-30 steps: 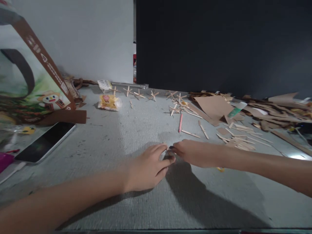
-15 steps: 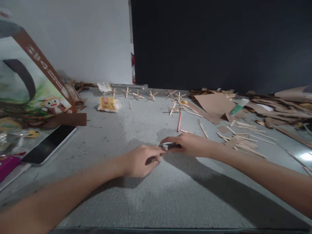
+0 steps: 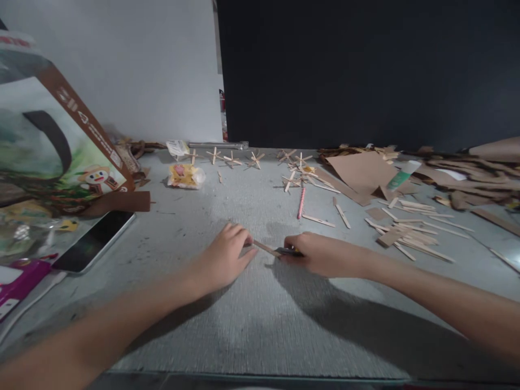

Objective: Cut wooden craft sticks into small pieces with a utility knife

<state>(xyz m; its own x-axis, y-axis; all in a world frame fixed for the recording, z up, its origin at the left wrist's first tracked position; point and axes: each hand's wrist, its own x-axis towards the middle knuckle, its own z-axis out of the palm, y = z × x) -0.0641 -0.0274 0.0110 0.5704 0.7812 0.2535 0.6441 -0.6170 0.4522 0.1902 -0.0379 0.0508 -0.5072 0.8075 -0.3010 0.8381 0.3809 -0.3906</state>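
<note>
My left hand (image 3: 229, 254) pinches one end of a thin wooden stick (image 3: 266, 248) between thumb and fingers, a little above the grey tabletop. The stick slants down to the right. Closed around a dark utility knife (image 3: 290, 252) is my right hand (image 3: 320, 253); a speck of yellow shows on the knife, and most of its handle is hidden in the palm. The knife's front end meets the stick's right end. Beyond the hands lie a red-and-white striped stick (image 3: 301, 203) and a loose wooden stick (image 3: 319, 221).
Several crossed-stick stars (image 3: 255, 160) line the back. At right are a pile of wooden sticks (image 3: 422, 238), brown cardboard (image 3: 359, 173) and a glue stick (image 3: 404, 175). A phone (image 3: 95, 241), a purple power strip (image 3: 30, 281) and a large printed bag (image 3: 52, 141) stand left.
My hands have moved apart: the left has shifted left and up, baring the stick between them. The knife in my right hand shows more clearly. The view has shifted slightly.
</note>
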